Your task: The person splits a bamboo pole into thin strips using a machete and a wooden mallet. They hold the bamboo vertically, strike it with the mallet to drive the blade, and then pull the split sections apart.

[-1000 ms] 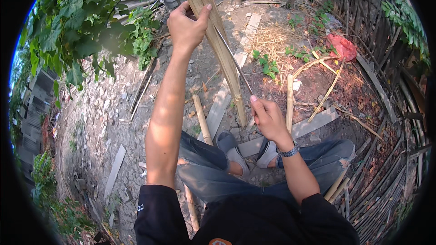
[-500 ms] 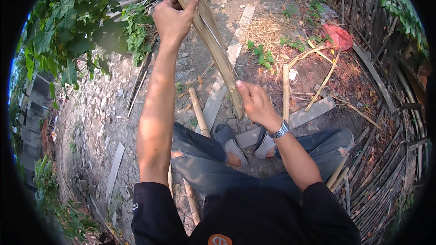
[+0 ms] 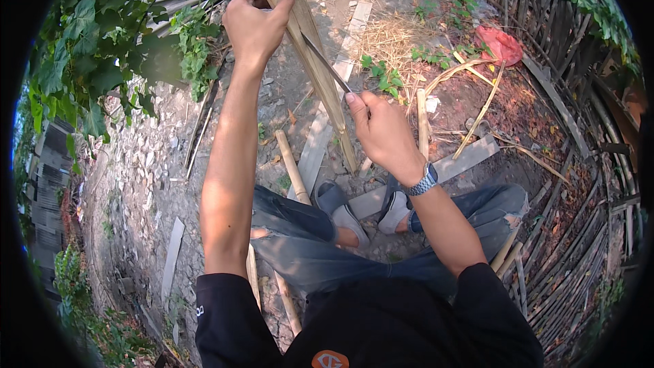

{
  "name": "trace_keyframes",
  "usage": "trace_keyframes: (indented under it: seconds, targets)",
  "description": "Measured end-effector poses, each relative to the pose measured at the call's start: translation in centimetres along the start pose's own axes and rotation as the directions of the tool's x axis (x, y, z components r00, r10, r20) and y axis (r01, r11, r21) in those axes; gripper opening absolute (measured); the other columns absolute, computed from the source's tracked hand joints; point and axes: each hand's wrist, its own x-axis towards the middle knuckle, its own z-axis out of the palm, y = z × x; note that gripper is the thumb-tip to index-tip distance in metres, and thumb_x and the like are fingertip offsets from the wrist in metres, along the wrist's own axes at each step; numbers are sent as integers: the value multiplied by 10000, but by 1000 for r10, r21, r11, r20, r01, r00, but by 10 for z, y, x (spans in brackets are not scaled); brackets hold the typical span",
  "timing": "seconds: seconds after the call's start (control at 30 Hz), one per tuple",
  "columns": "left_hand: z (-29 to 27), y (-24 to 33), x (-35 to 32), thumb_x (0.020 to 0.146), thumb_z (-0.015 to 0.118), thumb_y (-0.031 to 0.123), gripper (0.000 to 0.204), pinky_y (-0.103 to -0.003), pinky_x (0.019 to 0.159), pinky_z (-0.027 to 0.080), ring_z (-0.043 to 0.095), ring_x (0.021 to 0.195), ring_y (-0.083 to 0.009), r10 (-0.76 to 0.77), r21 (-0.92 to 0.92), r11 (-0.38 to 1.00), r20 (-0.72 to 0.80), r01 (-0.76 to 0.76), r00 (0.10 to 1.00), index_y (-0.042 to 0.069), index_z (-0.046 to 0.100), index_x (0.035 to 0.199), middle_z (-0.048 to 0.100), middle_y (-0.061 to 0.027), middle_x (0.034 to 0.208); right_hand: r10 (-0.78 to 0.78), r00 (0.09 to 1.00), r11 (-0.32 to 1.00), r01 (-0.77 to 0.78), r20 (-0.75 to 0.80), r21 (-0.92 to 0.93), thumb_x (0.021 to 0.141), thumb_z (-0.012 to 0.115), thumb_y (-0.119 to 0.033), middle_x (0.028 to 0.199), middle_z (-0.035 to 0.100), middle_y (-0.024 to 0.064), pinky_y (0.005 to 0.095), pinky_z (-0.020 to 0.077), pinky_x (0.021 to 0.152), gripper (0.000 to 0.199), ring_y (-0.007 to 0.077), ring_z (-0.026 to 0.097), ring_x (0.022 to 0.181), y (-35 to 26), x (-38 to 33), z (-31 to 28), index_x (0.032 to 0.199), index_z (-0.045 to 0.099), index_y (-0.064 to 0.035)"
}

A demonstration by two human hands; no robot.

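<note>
Two hands meet on one long piece of wood (image 3: 321, 80), which lies in the upper middle of the frame. Its long axis runs aslant, from the top edge, a little left of centre, down and to the right, and its narrow lower end comes above the shoes (image 3: 345, 221). If this end rests upon the ground, I cannot tell.

The left hand (image 3: 255, 27) is closed around the upper part of the wood from its left side; the thumb is pressed on the face, while the other fingers are partly hidden. From this grip, the greater visible length of the wood goes downward and to the right.

The right hand (image 3: 385, 126), nearer to the lower end, is folded firmly on a thin blade (image 3: 328, 66), whose handle is covered by the fist. The wood lies to the upper left of this fist, just beside it. The blade points toward the left hand and crosses the right edge of the wood at a narrow angle; how deep it enters, I cannot say.

Near the lower end, to the left, lies a bamboo pole (image 3: 293, 170).
</note>
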Motion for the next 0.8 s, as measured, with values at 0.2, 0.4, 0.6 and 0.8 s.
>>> trace_keyframes:
  seconds: [0.2, 0.4, 0.6, 0.8]
  targets:
    - [18, 25, -9, 836, 829, 242, 379, -311, 760, 578, 735, 741, -154, 36, 169, 985, -17, -32, 999, -25, 755, 1095, 781, -92, 867, 110, 989, 990, -118, -96, -83, 1079, 440, -384, 702, 621, 307, 580, 504, 684, 484, 487, 659, 749, 12, -1, 35, 927, 650, 25]
    - [5, 21, -7, 903, 738, 100, 201, -279, 699, 550, 677, 740, -104, 5, -262, 965, 99, 21, 995, -45, 749, 1041, 756, -67, 856, 32, 982, 965, -79, 186, 252, 1084, 431, -482, 514, 462, 87, 383, 428, 463, 583, 209, 517, 464, 43, 13, 19, 764, 549, -9]
    - [-13, -2, -7, 879, 817, 254, 307, -314, 880, 550, 718, 923, -140, 38, -361, 932, 200, 38, 979, 24, 781, 1079, 778, -75, 1023, -12, 760, 541, -541, 650, 644, 1075, 406, -550, 528, 342, -53, 222, 288, 350, 548, 47, 292, 362, 61, 20, -9, 763, 433, -100]
    - [-19, 0, -14, 893, 814, 265, 333, -237, 784, 527, 677, 854, -77, -3, -241, 970, 161, 43, 987, 9, 768, 1101, 770, -60, 951, 49, 826, 671, -443, 561, 594, 1064, 413, -575, 551, 428, 3, 270, 344, 396, 595, 93, 391, 401, 60, 13, 4, 772, 498, -63]
